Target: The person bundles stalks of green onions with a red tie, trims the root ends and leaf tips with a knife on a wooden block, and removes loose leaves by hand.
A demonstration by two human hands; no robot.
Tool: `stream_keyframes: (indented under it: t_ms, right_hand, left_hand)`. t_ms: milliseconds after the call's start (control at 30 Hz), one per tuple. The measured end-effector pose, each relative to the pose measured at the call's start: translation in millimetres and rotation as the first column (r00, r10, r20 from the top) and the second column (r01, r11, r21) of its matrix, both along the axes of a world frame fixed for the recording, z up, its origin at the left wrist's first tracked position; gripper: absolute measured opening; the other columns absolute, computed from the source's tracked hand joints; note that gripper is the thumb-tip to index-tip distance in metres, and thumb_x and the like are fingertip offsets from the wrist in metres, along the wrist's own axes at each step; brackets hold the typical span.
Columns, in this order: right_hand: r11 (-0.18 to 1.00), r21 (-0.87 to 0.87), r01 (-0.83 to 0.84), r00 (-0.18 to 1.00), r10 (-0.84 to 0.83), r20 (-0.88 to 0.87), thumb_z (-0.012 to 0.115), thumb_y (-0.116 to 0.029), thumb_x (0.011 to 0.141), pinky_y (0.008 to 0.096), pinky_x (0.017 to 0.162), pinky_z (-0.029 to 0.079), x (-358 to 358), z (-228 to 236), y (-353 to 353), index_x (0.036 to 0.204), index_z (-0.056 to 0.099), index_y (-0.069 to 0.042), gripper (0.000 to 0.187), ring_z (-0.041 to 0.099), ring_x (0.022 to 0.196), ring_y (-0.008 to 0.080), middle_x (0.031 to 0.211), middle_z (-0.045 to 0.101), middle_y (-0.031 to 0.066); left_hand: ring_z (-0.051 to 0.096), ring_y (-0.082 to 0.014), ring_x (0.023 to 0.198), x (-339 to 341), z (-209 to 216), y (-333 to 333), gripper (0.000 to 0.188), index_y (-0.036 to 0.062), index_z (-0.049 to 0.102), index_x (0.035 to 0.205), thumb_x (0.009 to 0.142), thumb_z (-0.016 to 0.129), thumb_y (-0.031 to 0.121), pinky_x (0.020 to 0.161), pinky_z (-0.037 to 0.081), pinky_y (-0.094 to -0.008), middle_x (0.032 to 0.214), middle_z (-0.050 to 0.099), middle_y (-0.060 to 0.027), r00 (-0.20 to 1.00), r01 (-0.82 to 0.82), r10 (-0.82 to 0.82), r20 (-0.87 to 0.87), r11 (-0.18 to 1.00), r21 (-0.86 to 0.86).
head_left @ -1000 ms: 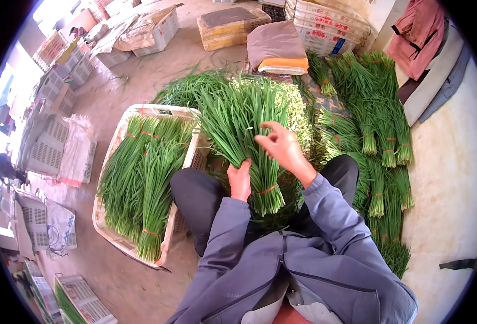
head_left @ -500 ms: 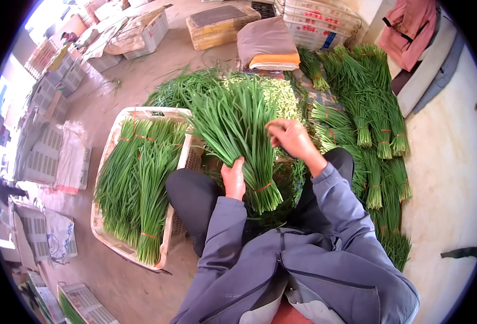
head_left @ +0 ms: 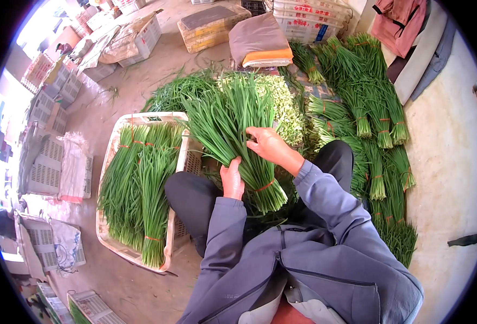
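Note:
A large bunch of green garlic chives stands tilted between my knees, a red band around its pale cut ends. My left hand is closed around the left side of the bunch, above the band. On the right side of the leaves, my right hand touches the bunch with thumb and forefinger apart; its other fingers are partly hidden. To my left stands a white plastic crate holding several banded chive bunches.
Many tied chive bunches lie along the wall at right. Loose chives and pale trimmings lie ahead. Beyond them are a folded cushion and a yellowish box. Stacked crates line the left side.
My right hand has moved left onto the chive leaves from beside them. My left hand keeps its hold on the bunch. The view has shifted slightly.

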State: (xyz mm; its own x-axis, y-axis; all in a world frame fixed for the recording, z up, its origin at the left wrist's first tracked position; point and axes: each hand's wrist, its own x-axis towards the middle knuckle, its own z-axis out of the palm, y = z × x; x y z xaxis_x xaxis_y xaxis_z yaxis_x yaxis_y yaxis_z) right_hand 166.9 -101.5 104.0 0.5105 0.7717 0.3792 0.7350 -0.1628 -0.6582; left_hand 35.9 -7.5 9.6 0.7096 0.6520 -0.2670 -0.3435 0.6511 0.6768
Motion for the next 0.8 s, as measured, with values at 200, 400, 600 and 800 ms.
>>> stream_keyframes:
  t_ms: [200, 400, 600, 800]
  right_hand:
    - [0.991, -0.100, -0.089, 0.866, 0.028, -0.499, 0.064, -0.011, 0.095, 0.0281, 0.057, 0.055, -4, 13, -8, 0.098, 0.062, 0.003, 0.014, 0.067, 0.067, 0.0117, 0.077, 0.065, 0.0088]
    - [0.971, 0.143, 0.194, 0.646, -0.017, -0.763, 0.064, -0.009, 0.096, 0.0242, 0.059, 0.056, -9, 23, -59, 0.093, 0.062, -0.002, 0.008, 0.066, 0.070, 0.0103, 0.084, 0.067, 0.0050]
    - [1.000, 0.027, -0.016, 0.948, 0.024, -0.317, 0.069, -0.007, 0.093, 0.0272, 0.070, 0.056, -36, 25, -50, 0.096, 0.066, -0.002, 0.006, 0.067, 0.078, 0.0110, 0.089, 0.072, 0.0002]
    - [0.979, 0.187, -0.087, 0.937, 0.145, -0.319, 0.062, -0.002, 0.097, 0.0267, 0.076, 0.058, -49, 62, -39, 0.100, 0.060, -0.001, 0.004, 0.070, 0.085, 0.0133, 0.090, 0.071, 0.0067]
  left_hand:
    - [0.065, -0.0210, 0.103, -4, 1, 3, 0.030, -0.0018, 0.060, 0.120, 0.090, 0.061, 0.000, 0.090, 0.054, -0.0368, 0.117, 0.066, -0.0090, 1.000, -0.010, 0.010, 0.009, 1.000, -0.019]
    - [0.066, -0.0264, 0.104, -2, 1, 18, 0.033, -0.0033, 0.059, 0.121, 0.089, 0.057, 0.006, 0.090, 0.056, -0.0439, 0.117, 0.064, -0.0114, 0.997, -0.079, 0.074, -0.036, 0.981, -0.177]
    - [0.066, -0.0285, 0.106, 0, -15, 25, 0.033, -0.0054, 0.058, 0.122, 0.095, 0.056, 0.013, 0.092, 0.055, -0.0459, 0.120, 0.065, -0.0127, 0.997, -0.081, 0.077, -0.028, 0.963, -0.258]
    - [0.065, -0.0234, 0.097, 1, -12, 20, 0.030, -0.0034, 0.060, 0.118, 0.090, 0.061, 0.006, 0.079, 0.057, -0.0406, 0.115, 0.065, -0.0094, 0.949, -0.265, 0.218, -0.230, 0.944, -0.197]
